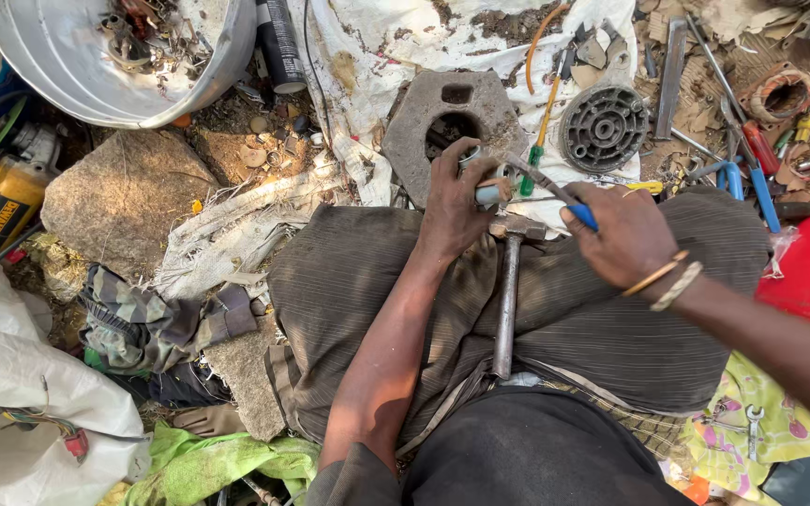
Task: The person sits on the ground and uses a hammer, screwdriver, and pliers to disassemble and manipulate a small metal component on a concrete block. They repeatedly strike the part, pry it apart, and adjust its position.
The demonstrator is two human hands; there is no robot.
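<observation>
My left hand [454, 201] closed its fingers around a small grey metal cylinder [476, 167], above my lap. My right hand [622, 234] gripped blue-handled pliers [548, 190], tips at the cylinder, near a steel hammer [508, 290] lying on my lap.

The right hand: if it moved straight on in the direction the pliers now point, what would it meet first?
The right hand holds blue-handled pliers that point up-left at the small metal part gripped in the left hand. That part would probably come first, then the left fingers; depth is unclear.
</observation>
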